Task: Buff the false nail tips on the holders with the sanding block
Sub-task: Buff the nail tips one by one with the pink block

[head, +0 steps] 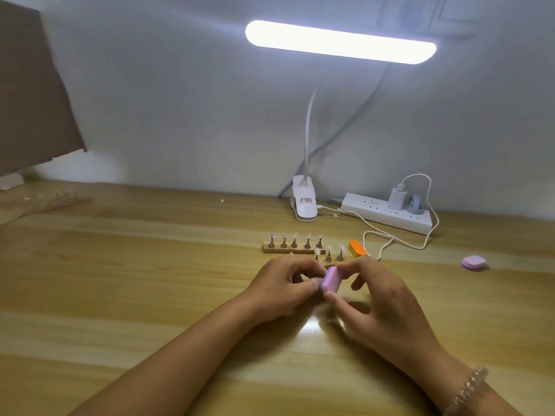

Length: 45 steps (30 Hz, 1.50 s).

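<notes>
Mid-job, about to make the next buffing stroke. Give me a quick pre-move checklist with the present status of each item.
1. Sanding block gripped by right hand: ok, pinched between thumb and fingers.
2. Left hand holding a tip: cannot tell; its curled fingers hide whatever is inside.
3. Block touching a tip: cannot tell; the meeting spot is hidden and blurred.
4. Other holders upright on their wooden strips: ok.
5. Lamp lit over the work: ok.
</notes>
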Available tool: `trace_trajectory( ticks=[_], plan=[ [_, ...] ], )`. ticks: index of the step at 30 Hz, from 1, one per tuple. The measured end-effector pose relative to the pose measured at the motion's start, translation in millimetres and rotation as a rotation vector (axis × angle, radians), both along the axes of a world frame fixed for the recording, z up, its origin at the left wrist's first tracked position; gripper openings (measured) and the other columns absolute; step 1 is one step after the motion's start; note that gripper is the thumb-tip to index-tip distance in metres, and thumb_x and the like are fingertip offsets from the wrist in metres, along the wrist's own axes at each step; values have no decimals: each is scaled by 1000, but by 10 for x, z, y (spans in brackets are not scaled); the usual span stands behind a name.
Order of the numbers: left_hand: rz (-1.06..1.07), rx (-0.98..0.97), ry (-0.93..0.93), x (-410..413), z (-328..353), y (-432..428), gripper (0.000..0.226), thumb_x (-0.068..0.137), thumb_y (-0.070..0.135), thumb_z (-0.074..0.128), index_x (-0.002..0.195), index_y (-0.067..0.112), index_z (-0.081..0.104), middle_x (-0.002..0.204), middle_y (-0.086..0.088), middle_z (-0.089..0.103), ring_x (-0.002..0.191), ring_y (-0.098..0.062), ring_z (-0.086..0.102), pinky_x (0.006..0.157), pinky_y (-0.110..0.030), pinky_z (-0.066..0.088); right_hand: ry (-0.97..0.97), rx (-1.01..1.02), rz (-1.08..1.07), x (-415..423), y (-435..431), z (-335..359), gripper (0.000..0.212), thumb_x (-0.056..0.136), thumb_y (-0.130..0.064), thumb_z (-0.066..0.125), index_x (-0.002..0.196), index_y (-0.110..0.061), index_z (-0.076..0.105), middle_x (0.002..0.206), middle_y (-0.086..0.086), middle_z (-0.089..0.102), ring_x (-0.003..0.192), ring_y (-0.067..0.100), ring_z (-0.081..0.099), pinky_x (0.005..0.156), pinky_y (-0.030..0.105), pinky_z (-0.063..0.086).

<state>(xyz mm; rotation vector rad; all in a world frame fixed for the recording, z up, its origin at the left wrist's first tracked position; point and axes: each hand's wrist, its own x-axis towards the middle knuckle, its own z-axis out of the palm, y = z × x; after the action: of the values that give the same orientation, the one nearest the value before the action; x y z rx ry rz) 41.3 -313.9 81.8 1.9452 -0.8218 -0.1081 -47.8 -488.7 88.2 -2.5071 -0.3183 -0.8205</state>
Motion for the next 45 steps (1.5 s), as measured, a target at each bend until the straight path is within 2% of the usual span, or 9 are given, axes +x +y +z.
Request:
trace_trajectory(
  ticks=[3, 7, 11, 25, 30, 35, 37, 40, 45],
  plan=[
    [-4, -3, -5, -2, -3, -4, 15, 94, 14, 66, 93, 27, 74, 87, 10, 69, 50, 1, 46, 46, -18, 36, 0, 79, -88, 35, -76, -1, 28, 78, -27, 79, 98, -24, 60, 93, -18, 61, 78, 8, 56, 69, 32, 47],
    [-12, -17, 46, -4, -21, 1, 16, 92, 11, 63, 94, 24, 73, 86, 14, 68, 50, 0, 49, 45, -20, 40, -7, -38, 14, -31, 23, -9, 30, 77, -34, 73, 103, -24, 61, 94, -18, 59, 77, 7, 55, 69, 26, 46],
    [-24, -20, 45, 15, -28, -8, 11, 93, 13, 66, 94, 22, 72, 85, 14, 68, 52, -3, 51, 53, -29, 47, -13, 32, -52, 17, -36, 0, 25, 79, -27, 78, 97, -23, 61, 91, -17, 61, 79, 11, 55, 72, 36, 48],
    [-36, 55, -44, 39, -48, 1, 14, 91, 16, 63, 95, 26, 71, 90, 14, 68, 51, 3, 48, 52, -17, 34, -4, -20, 33, -3, 1, -12, 26, 81, -36, 69, 105, -27, 63, 97, -18, 61, 85, 8, 56, 74, 27, 46],
    [-27, 64, -76, 47, -49, -5, 12, 96, 19, 63, 99, 26, 73, 88, 16, 67, 55, 7, 47, 56, -12, 31, 16, 77, -84, 54, -77, -21, 26, 81, -26, 77, 102, -26, 62, 93, -17, 63, 84, 10, 57, 77, 41, 50],
    [-44, 69, -81, 18, -26, -2, 16, 97, 12, 59, 101, 20, 72, 93, 11, 69, 59, 9, 48, 60, -13, 32, -23, -36, -10, -2, 10, -19, 34, 77, -31, 75, 106, -29, 57, 97, -21, 59, 84, 6, 56, 74, 33, 45],
    [-31, 68, -76, 16, -19, 4, 15, 96, 14, 60, 100, 21, 72, 94, 9, 71, 59, 6, 47, 61, -16, 33, -6, -19, -48, 18, 3, -16, 34, 77, -30, 77, 103, -30, 56, 94, -22, 60, 84, 5, 56, 76, 37, 45],
    [-23, 48, -54, 6, -8, 1, 13, 96, 17, 62, 98, 24, 72, 93, 11, 72, 56, 3, 47, 59, -18, 34, -21, 80, -127, 39, -69, -21, 35, 77, -24, 79, 103, -26, 56, 92, -19, 61, 83, 10, 58, 78, 46, 48],
    [-3, 37, -13, -5, -5, -7, 15, 95, 13, 61, 96, 23, 71, 86, 17, 65, 51, 1, 48, 45, -19, 38, -4, -13, -21, -20, 34, 8, 31, 78, -29, 73, 105, -29, 58, 95, -21, 61, 84, 4, 57, 76, 34, 41]
  ],
)
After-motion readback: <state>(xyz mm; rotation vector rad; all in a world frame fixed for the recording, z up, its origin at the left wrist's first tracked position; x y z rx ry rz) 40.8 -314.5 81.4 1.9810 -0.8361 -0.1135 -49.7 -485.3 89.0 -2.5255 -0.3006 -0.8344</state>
